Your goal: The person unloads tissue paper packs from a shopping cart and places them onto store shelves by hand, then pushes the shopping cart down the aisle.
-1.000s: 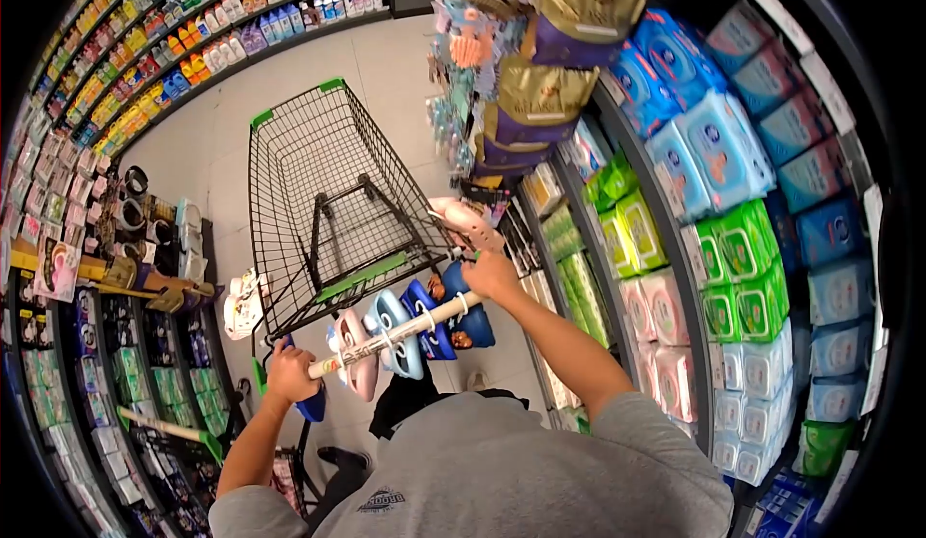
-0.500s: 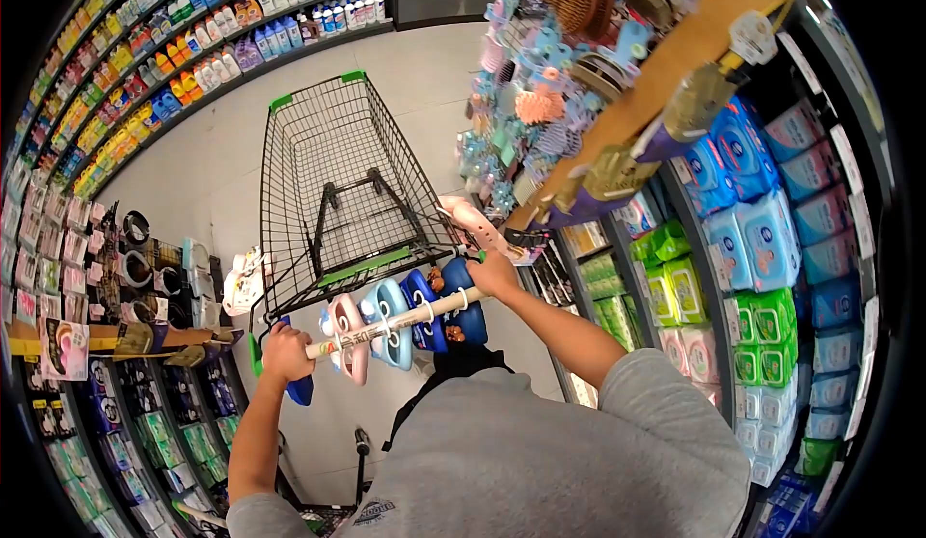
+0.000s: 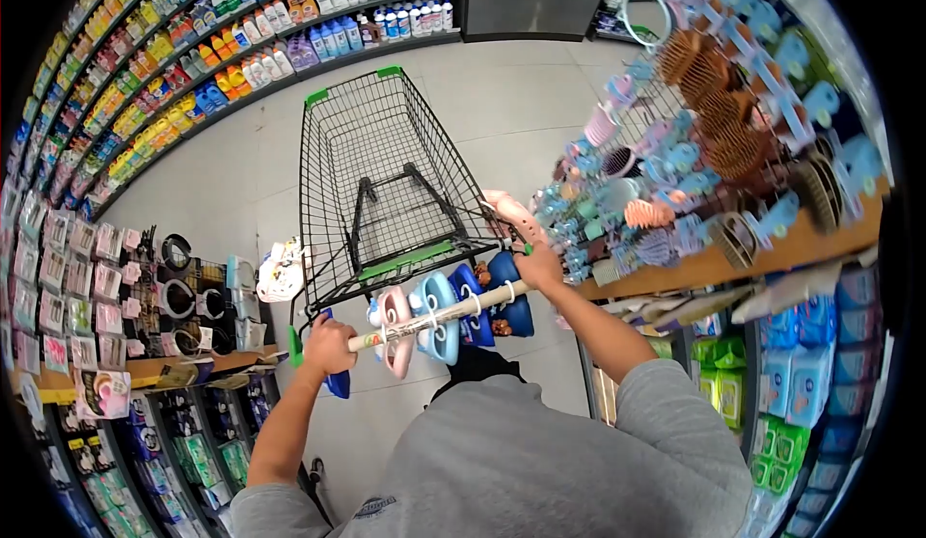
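Note:
A black wire shopping cart (image 3: 386, 152) with green corners stands in front of me, its basket showing bare wire mesh. My left hand (image 3: 328, 347) is closed round the left end of the pale, printed cart handle (image 3: 446, 314). At the right end my right hand (image 3: 538, 270) wraps round the same bar. Between them, clogs hang from white hooks: a pink clog (image 3: 394, 331), a light blue clog (image 3: 437, 321) and dark blue clogs (image 3: 509, 292) with brown figures. Something dark blue (image 3: 337, 384) hangs below my left hand. Pale pink footwear (image 3: 511, 215) and white footwear (image 3: 281, 273) hang at the cart's sides.
Curved shelves of cleaning bottles (image 3: 231, 80) run along the far left. A rack of hairbrushes (image 3: 719, 113) juts in on the right, above packs of wipes (image 3: 796, 374). Hair accessories (image 3: 178, 297) hang at left. Tiled floor (image 3: 521, 94) lies ahead of the cart.
The view has swung, so the cart and both hands sit further right in it. The brush rack shows more fully at right. Both hands keep their grip.

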{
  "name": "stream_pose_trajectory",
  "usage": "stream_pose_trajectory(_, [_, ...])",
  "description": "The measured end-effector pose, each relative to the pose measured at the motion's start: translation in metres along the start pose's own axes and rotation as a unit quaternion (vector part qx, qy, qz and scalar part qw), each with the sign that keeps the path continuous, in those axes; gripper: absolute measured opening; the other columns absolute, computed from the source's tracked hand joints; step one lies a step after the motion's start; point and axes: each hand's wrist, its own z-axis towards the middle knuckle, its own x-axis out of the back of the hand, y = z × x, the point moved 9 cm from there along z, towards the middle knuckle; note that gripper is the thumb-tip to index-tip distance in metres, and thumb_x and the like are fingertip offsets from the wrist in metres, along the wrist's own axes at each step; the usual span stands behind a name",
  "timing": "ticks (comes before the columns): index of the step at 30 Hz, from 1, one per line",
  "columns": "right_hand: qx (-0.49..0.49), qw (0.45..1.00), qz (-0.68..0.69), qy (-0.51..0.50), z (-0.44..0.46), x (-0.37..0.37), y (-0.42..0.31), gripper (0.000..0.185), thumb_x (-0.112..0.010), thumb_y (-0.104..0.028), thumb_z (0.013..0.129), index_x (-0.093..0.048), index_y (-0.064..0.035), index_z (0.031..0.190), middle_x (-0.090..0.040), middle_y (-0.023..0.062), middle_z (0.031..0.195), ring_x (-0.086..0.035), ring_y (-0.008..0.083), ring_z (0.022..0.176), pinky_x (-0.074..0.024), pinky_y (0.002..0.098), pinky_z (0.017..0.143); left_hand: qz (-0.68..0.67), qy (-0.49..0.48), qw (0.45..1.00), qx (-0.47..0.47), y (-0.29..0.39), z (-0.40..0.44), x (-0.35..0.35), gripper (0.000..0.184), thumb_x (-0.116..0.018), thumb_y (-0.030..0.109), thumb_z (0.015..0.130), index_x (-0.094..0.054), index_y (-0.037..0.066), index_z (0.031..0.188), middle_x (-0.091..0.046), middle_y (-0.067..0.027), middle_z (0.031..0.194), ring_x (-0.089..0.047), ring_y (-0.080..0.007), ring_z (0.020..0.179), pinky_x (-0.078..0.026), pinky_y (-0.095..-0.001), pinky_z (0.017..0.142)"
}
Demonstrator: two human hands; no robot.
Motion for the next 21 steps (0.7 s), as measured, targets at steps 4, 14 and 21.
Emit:
stream_pose_trajectory(4, [0.025,1.000,0.005,0.018,0.073,-0.001,-0.048,0.036,-0.061,-0.029,0.070,-0.064,-0.0009,0.093,-0.063,0.0260,0.092,-0.061,0.0397,0.089,-0.0475,0.0439,0.081,-0.037,0.008,0.999,0.029,-0.025,0.038,0.014,0.018,-0.058,0.017,0.060,-0.067,0.010,0.075,-0.065,-0.0119,0.075,-0.060,-0.0291,0.081,-0.035,-0.0449,0.097])
stream_pose_trajectory(14, [0.118,0.991,-0.037,0.058,0.064,-0.103,-0.295,0.033,-0.058,-0.031,0.074,-0.066,-0.0004,0.085,-0.063,0.0258,0.083,-0.062,0.0400,0.082,-0.0484,0.0454,0.075,-0.046,0.044,0.997,0.050,-0.235,-0.029,0.081,0.019,-0.057,0.013,0.059,-0.065,0.010,0.076,-0.061,-0.0119,0.076,-0.057,-0.0301,0.088,-0.032,-0.0489,0.099])
stream_pose_trajectory(21, [0.136,0.987,-0.057,0.065,-0.039,-0.277,-0.502,0.038,-0.060,-0.035,0.073,-0.066,0.0018,0.081,-0.063,0.0257,0.077,-0.063,0.0396,0.075,-0.0485,0.0443,0.071,-0.072,0.047,0.995,0.055,-0.485,-0.167,0.095,0.017,-0.056,0.012,0.059,-0.065,0.010,0.074,-0.061,-0.0102,0.073,-0.057,-0.0288,0.087,-0.033,-0.0457,0.099])
